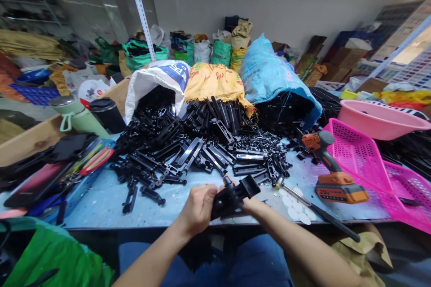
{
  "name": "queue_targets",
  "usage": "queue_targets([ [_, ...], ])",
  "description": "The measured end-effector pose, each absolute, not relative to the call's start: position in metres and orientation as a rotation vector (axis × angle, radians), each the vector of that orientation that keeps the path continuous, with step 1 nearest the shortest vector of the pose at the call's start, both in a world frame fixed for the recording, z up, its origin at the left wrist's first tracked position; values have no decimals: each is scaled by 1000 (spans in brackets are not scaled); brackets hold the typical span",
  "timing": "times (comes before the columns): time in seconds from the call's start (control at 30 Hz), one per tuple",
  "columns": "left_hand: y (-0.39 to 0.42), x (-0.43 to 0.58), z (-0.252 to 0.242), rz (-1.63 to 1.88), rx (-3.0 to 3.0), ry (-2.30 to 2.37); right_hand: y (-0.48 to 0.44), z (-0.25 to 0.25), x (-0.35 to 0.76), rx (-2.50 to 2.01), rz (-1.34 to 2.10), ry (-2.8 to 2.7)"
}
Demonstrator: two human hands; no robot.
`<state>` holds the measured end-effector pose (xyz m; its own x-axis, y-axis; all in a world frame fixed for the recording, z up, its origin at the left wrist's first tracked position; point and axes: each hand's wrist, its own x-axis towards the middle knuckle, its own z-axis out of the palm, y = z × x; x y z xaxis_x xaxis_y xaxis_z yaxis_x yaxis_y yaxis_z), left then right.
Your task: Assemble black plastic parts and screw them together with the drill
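Note:
Just above the table's front edge, my left hand (198, 208) is closed around one end of a black plastic bracket (232, 195). The part has a squared, cup-like end pointing right and a short round stub on top. My right hand (251, 206) holds the same part from behind and below, with most of its fingers hidden by it. Beyond my hands lies a heap of black plastic arms (188, 152), with small screws (256, 141) scattered at its right. White round discs (296, 206) and a long-handled metal tool (303, 204) lie to the right of my hands.
Three sacks, white (144, 74), yellow (215, 80) and blue (266, 71), spill black parts onto the blue-covered table (97, 206). An orange cordless drill (333, 170) stands right, beside pink baskets (357, 152). Left are scissors (97, 161), a green mug (79, 116) and a black tumbler (107, 114).

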<state>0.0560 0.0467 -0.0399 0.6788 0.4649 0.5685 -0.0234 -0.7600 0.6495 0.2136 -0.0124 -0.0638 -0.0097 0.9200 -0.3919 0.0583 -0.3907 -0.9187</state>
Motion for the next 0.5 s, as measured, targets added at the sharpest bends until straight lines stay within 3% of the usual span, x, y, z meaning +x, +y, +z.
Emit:
queue_targets([
  [0.13,75,45,-49,1125,2839,368,-21,-48,278,-2190,516,-1495],
  [0.2,86,50,-61,1213,3020,390,-23,-50,298,-2084,231,-1907],
  [0.3,95,63,-76,1264,3139,340,-24,-64,306,-1583,-34,-2302],
  [0.5,111,72,-93,1316,3271,500,-29,-102,280,-1647,-680,-2024],
])
